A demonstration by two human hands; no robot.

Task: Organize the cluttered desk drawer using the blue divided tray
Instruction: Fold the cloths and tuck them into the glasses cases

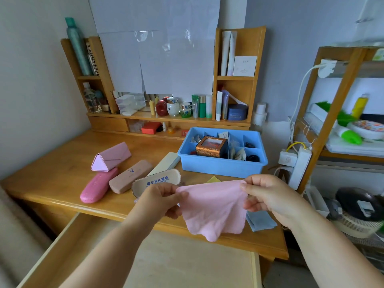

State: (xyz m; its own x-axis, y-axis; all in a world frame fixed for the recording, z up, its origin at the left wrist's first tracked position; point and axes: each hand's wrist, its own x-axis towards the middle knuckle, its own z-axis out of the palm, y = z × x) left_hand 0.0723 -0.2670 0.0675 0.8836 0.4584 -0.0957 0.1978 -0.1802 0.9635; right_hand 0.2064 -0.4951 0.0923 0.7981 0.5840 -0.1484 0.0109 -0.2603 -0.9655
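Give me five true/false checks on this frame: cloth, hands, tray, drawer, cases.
1. Both hands hold the pink cloth by its top corners, left hand and right hand. True.
2. The blue tray sits inside the drawer. False: it stands on the desk.
3. The open drawer is below the hands. True.
4. The triangular pink case is in the tray. False: it lies on the desk, left of the tray.
5. A brown patterned box sits in the tray. True.
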